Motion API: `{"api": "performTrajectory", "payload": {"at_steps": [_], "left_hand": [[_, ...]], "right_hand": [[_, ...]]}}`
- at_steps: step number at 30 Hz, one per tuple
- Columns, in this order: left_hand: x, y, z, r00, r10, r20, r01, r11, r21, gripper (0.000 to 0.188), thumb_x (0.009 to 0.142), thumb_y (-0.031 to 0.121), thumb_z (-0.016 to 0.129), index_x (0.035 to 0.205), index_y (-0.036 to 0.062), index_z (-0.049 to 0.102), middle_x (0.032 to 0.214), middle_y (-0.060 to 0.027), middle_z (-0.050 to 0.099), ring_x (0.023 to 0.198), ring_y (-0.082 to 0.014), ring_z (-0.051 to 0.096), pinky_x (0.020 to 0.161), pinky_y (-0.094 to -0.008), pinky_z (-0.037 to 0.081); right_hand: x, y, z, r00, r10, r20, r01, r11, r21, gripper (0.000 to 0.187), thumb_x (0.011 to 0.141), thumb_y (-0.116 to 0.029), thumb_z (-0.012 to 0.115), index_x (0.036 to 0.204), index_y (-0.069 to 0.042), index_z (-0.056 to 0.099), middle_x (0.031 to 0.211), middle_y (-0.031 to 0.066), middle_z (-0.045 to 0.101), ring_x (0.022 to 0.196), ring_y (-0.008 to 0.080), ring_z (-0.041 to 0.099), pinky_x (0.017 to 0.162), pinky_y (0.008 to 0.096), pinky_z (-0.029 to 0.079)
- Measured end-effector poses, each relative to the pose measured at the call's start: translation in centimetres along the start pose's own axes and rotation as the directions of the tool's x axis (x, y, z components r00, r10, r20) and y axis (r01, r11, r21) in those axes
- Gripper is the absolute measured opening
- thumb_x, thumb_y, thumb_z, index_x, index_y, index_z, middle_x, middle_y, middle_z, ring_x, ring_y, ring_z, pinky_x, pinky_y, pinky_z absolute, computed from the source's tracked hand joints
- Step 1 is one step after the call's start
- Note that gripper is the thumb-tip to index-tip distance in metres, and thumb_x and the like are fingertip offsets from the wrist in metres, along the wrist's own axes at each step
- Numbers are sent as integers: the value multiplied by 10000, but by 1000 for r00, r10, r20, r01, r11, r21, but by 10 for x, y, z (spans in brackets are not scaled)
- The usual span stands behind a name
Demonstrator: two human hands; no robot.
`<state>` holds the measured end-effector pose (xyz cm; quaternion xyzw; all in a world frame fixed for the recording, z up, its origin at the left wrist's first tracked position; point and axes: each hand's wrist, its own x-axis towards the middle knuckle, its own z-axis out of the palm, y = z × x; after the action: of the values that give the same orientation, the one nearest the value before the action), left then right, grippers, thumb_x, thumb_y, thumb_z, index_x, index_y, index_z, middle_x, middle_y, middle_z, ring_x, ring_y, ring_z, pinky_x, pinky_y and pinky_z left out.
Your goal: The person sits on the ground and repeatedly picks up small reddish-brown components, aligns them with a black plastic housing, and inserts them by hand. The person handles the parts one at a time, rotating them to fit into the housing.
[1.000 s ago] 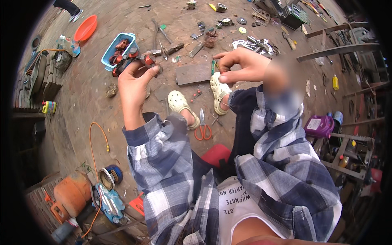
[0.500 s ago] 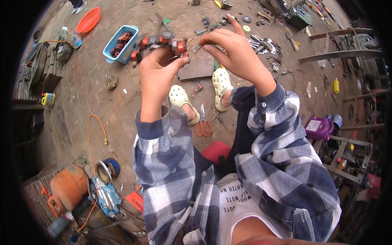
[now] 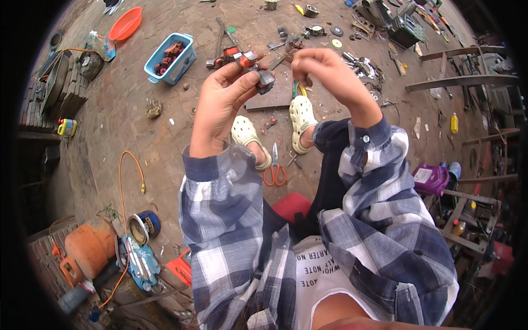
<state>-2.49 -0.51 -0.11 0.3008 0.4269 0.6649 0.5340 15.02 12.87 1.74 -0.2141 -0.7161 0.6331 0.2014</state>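
site: outdoor work yard, floor of reddish-brown brick paving point(image 3: 137, 126), dusty and strewn with parts; straight edges bow toward the rim of the view.

left hand point(image 3: 220, 107): raised in front of the chest, fingers curled, thumb and fingertips pinching a small grey-and-red metal part point(image 3: 254, 66) at its top.

right hand point(image 3: 324, 74): raised just beside the left, fingers bunched together at the tips; whether they pinch anything cannot be told. it sits near the part but apart from it.

below the hands: two cream clog shoes point(image 3: 301, 118) on the paving, a dark flat slab point(image 3: 272, 99) between and beyond them, orange-handled scissors point(image 3: 275, 170) lying near the toes, a red stool seat point(image 3: 291, 206) under the person.

upper left: blue plastic tub point(image 3: 170, 58) holding dark red pieces, orange bowl point(image 3: 125, 25), stacked bricks point(image 3: 63, 91).

top centre and right: scattered metal parts and discs point(image 3: 335, 38), steel angle bars point(image 3: 462, 82), a yellow bottle point(image 3: 454, 122).

right: purple jug point(image 3: 430, 179), metal frame point(image 3: 467, 220).

lower left: orange gas cylinder point(image 3: 88, 247), blue power tool point(image 3: 137, 264), open tin point(image 3: 144, 225), orange cable point(image 3: 129, 170).
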Motion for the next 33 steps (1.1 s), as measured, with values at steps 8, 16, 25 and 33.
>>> {"api": "performTrajectory", "payload": {"at_steps": [8,16,25,33], "left_hand": [[2,-14,-2,997,-83,-2,58,674,736,281,714,49,740,954,-58,639,858,-87,674,791,-111,624,704,-255,503],[3,2,-29,991,-2,-137,11,998,65,330,859,86,643,1159,-36,581,1073,-97,633,967,-174,626,869,-292,517],[3,-3,-5,984,-175,38,81,621,780,302,661,20,776,903,-81,626,785,-70,664,729,-132,644,656,-269,504],[9,-2,-31,977,-13,-212,26,998,58,303,823,90,686,1093,-31,619,989,-85,663,892,-173,652,776,-302,530]], "right_hand": [[-2,-15,17,971,-237,-39,238,971,-1,240,924,-179,550,873,27,663,826,42,665,792,119,578,765,273,461],[-20,-21,-16,961,51,271,-8,987,-158,176,857,-153,609,793,9,636,681,21,611,638,99,577,571,281,472],[1,-10,-24,962,-169,-215,258,823,507,251,947,-202,522,944,16,647,916,102,663,845,153,590,797,264,451],[-30,-28,-25,711,-331,620,223,943,247,181,837,-163,633,739,-13,660,703,82,667,703,205,616,913,387,363]]}}
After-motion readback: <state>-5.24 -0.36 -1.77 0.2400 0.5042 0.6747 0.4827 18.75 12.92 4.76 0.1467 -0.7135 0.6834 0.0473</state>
